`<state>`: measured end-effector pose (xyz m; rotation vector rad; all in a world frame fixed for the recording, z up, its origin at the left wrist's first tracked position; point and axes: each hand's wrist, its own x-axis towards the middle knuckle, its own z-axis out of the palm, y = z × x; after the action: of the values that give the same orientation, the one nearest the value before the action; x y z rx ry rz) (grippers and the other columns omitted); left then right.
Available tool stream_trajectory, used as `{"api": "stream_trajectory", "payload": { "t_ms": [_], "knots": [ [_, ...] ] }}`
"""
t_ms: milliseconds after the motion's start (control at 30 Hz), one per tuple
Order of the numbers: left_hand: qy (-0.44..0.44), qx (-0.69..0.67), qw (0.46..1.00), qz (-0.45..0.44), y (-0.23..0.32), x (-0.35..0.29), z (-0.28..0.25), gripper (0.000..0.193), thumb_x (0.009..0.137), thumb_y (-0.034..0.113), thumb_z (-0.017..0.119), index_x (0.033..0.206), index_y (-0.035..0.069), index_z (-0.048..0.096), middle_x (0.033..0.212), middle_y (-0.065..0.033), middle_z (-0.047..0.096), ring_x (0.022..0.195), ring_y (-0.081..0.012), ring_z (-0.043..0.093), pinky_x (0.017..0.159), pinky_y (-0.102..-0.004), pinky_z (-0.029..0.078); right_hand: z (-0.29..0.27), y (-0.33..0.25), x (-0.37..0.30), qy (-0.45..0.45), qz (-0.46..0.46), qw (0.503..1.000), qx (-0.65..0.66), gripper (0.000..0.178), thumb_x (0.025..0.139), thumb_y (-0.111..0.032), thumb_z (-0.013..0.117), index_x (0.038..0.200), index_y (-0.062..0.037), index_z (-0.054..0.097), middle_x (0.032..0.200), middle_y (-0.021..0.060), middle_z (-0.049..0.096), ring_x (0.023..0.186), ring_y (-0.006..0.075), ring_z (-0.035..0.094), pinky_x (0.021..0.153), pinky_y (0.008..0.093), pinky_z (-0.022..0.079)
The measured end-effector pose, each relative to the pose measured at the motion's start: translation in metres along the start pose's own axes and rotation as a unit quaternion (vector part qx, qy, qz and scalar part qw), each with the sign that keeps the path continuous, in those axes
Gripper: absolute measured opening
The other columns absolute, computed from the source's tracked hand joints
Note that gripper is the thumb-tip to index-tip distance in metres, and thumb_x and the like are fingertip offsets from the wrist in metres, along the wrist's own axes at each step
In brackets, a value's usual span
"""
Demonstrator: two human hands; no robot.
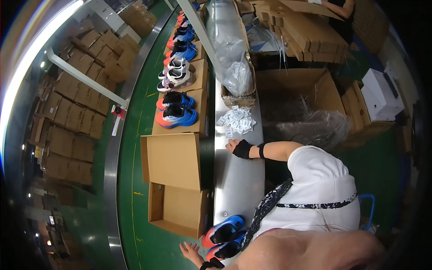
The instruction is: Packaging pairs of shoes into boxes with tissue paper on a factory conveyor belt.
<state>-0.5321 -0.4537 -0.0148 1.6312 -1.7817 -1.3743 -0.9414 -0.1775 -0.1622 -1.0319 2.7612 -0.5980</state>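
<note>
At the lower edge my left hand (192, 254) is open, its fingers spread above the green belt. Beside it, a pair of blue and orange sports shoes (223, 232) rests at the metal counter's end, partly hidden by my body. My right hand (237, 147), in a black fingerless glove, is low over the metal counter (238, 180). Its fingers are slightly bent and apart, with nothing visible in them. Just beyond them lies a heap of small white printed packets (237, 120). An open brown shoe box (174, 202), lid (173, 161) folded back, stands between my hands on the belt.
More shoes stand on boxes along the green belt (128, 189), including a white pair (176, 74). A plastic-lined carton (237, 85) sits on the counter. Large cartons (297, 90) and flattened cardboard (310, 36) are to the right, near another person (339, 9).
</note>
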Motion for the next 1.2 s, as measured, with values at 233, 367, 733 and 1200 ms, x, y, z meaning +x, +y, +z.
{"api": "stream_trajectory", "payload": {
  "t_ms": [233,367,733,1200],
  "knots": [
    [0.163,-0.066,0.983,0.058,-0.114,0.005,-0.134,0.041,0.079,0.011,0.057,0.114,-0.006,0.042,0.097,-0.0313,0.051,0.077,-0.0398,0.057,0.062,-0.0468,0.054,0.005,-0.017,-0.002,0.146,0.115,0.955,0.230,0.015,0.080,-0.017,0.043,0.087,-0.0043,0.046,0.076,0.0154,0.054,0.074,0.0314,0.056,0.063,0.0385,0.044],
    [0.185,-0.063,0.978,0.070,-0.138,-0.003,-0.161,0.040,0.080,0.013,0.055,0.113,-0.005,0.042,0.096,-0.0291,0.051,0.076,-0.0372,0.056,0.061,-0.0445,0.053,-0.041,-0.142,0.024,0.257,-0.018,0.891,0.374,0.013,0.081,-0.018,0.047,0.084,-0.0055,0.047,0.066,0.0131,0.053,0.062,0.0252,0.055,0.053,0.0338,0.043],
    [0.212,-0.057,0.967,0.130,-0.125,-0.029,-0.196,0.037,0.083,0.018,0.051,0.112,-0.004,0.043,0.092,-0.0230,0.050,0.072,-0.0299,0.054,0.058,-0.0380,0.049,0.020,-0.323,-0.031,-0.103,-0.323,0.917,0.209,0.051,0.074,-0.034,0.055,0.118,-0.0077,0.044,0.102,0.0176,0.055,0.089,0.0310,0.055,0.076,0.0385,0.045],
    [0.221,-0.041,0.953,0.205,-0.025,-0.052,-0.153,0.035,0.087,0.025,0.045,0.110,-0.002,0.043,0.088,-0.0152,0.050,0.066,-0.0207,0.051,0.055,-0.0298,0.044,-0.027,-0.332,-0.072,-0.170,-0.343,0.845,0.375,0.064,0.069,-0.037,0.061,0.119,-0.0031,0.039,0.110,0.0184,0.050,0.097,0.0285,0.051,0.079,0.0356,0.043]
  ]
}}
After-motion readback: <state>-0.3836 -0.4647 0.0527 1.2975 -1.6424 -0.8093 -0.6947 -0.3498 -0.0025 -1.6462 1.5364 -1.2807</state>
